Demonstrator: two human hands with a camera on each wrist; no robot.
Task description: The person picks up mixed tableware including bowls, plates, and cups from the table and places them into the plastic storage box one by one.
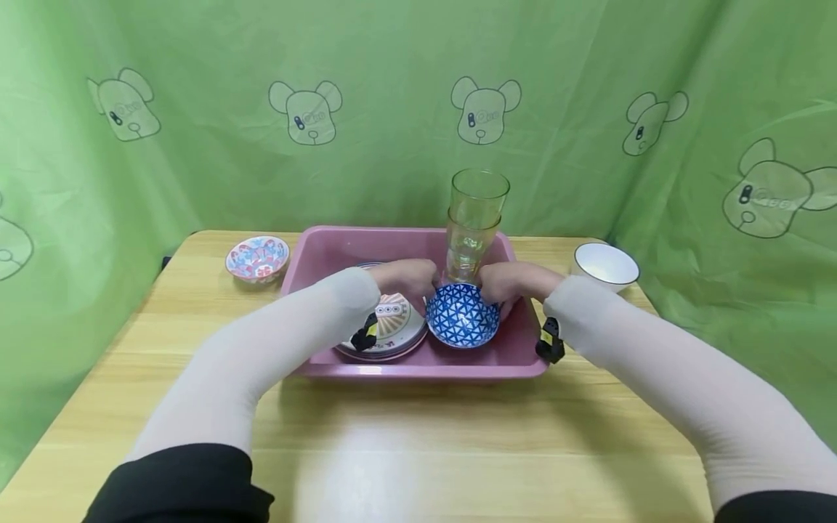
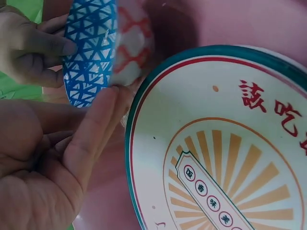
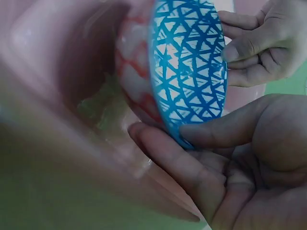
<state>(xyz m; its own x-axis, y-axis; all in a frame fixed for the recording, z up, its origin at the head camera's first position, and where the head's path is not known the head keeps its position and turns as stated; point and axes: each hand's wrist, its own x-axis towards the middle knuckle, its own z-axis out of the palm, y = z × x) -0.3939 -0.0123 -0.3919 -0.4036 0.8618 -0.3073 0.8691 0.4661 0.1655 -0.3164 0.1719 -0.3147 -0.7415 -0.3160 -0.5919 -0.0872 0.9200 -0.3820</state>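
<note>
Both hands hold a bowl (image 1: 462, 315) by opposite sides of its rim. Its inside carries blue and white triangles, and its outside (image 3: 136, 67) is white with red markings. My left hand (image 1: 410, 280) grips the left side; in the right wrist view the left thumb (image 3: 232, 52) lies over the rim. On the opposite side my right hand (image 1: 506, 282) pinches the rim between thumb and fingers (image 3: 180, 158). The bowl is tilted over the right half of a pink basin (image 1: 418, 371). Beside it in the basin lies a stack of plates (image 2: 225, 96) with green rims and red lettering.
Two nested yellowish glasses (image 1: 476, 211) stand at the basin's back right, behind the bowl. A small floral bowl (image 1: 258, 259) sits on the wooden table (image 1: 405, 450) left of the basin, a white bowl (image 1: 607, 263) right of it. Green curtain (image 1: 392, 174) hangs behind.
</note>
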